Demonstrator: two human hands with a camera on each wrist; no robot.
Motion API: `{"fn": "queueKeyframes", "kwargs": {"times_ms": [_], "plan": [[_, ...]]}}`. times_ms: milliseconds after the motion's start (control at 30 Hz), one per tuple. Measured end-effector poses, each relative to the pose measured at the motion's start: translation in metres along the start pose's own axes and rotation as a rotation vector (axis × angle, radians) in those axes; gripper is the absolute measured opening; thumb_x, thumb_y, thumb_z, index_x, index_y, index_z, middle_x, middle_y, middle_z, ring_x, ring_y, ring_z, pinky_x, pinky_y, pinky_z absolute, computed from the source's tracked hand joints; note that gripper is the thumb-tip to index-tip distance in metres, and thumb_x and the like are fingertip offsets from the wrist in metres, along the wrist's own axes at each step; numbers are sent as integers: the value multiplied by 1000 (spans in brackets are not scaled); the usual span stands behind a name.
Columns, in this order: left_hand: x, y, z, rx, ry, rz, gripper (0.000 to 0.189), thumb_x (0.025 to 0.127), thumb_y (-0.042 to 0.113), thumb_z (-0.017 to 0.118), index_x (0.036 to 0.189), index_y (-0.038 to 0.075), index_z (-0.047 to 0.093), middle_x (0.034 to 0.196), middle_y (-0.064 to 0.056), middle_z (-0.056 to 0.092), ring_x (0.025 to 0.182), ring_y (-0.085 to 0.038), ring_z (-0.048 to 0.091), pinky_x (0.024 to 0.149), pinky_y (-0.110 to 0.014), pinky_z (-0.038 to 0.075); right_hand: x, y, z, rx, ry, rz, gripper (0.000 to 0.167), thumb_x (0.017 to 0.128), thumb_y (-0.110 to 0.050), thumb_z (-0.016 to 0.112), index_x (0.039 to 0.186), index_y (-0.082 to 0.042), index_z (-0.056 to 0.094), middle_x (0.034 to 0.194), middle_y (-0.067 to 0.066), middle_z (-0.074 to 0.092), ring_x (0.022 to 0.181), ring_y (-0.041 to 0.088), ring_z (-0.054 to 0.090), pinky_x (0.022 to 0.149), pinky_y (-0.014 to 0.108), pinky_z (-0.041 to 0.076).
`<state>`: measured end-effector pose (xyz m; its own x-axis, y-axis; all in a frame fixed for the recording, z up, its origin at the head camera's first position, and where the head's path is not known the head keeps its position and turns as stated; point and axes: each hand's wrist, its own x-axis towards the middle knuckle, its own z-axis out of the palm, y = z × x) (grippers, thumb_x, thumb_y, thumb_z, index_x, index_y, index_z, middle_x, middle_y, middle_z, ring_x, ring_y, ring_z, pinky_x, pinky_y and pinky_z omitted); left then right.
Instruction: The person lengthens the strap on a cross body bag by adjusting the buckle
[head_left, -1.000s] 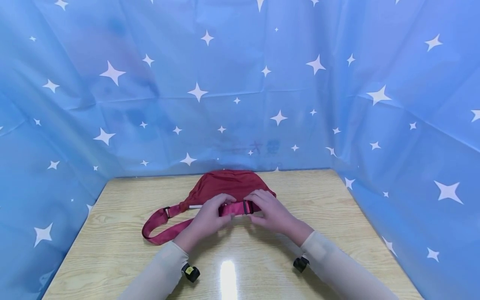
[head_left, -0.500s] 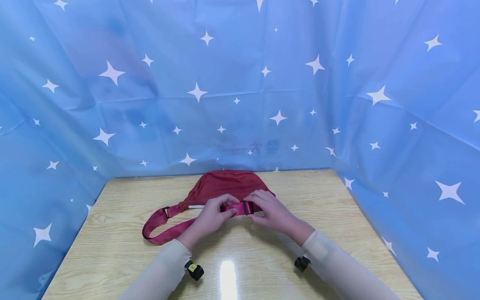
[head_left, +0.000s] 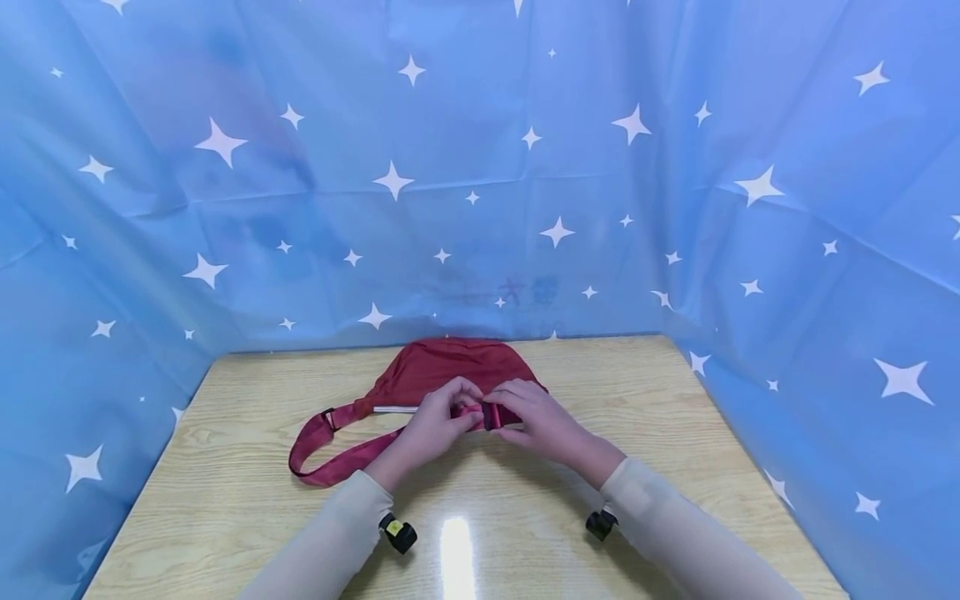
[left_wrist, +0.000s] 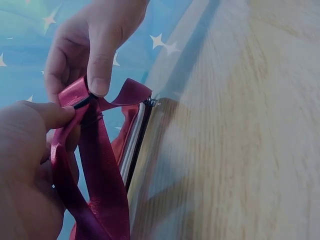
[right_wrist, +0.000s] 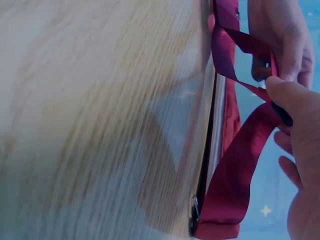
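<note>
A dark red waist bag (head_left: 457, 367) lies toward the back of the table, its strap (head_left: 345, 458) looping out to the left. Raised in front of the bag, part of the strap runs between both hands, with a black slider buckle (head_left: 491, 416) on it. My left hand (head_left: 438, 423) pinches the webbing just left of this buckle. My right hand (head_left: 543, 425) grips the buckle between thumb and fingers. In the left wrist view the thumbs press close together at the slider (left_wrist: 84, 101), and the webbing hangs doubled below. Fingers hide part of the buckle.
A second black adjuster (head_left: 330, 419) sits on the strap at the bag's left end. A zipper with a pale strip (head_left: 395, 409) runs along the bag's front edge. Behind the wooden table (head_left: 247, 400) hangs a blue star-printed curtain (head_left: 480, 167).
My left hand has slid right along the strap, close up to the buckle. The strap loop at the left has shifted slightly right. My right hand has stayed nearly still on the buckle.
</note>
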<state>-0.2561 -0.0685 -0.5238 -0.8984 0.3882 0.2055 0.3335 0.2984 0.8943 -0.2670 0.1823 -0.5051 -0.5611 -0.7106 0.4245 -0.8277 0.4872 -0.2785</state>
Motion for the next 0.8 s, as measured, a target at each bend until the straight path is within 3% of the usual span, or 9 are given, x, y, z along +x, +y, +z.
{"fn": "queueKeyframes", "kwargs": {"times_ms": [200,400,533,800], "plan": [[0,-2,-6,52,-21,-3,20,108,14,74,126,19,66,106,9,75,102,-12,69,92,-35,56,-1,0,-2,16,32,14,57,86,-16,98,138,-12,74,130,0,75,120,21,66,104,47,55],[-9,-11,-17,140,-30,-10,9,109,17,74,118,17,74,98,12,73,92,-12,67,86,-35,56,-5,1,-4,43,40,43,56,86,-14,99,136,-10,75,130,2,74,121,22,65,104,48,56],[-12,-12,-19,125,-38,-21,7,110,16,72,116,16,76,97,10,73,88,-13,66,81,-33,56,-7,2,-4,66,33,57,57,86,-14,98,137,-10,74,131,3,73,122,22,65,104,49,57],[-8,-7,-16,94,-53,0,7,110,15,72,116,17,75,100,6,75,91,-14,68,85,-33,57,-5,1,-4,105,11,78,57,86,-10,98,137,-11,72,130,1,71,121,20,63,100,47,59]]}}
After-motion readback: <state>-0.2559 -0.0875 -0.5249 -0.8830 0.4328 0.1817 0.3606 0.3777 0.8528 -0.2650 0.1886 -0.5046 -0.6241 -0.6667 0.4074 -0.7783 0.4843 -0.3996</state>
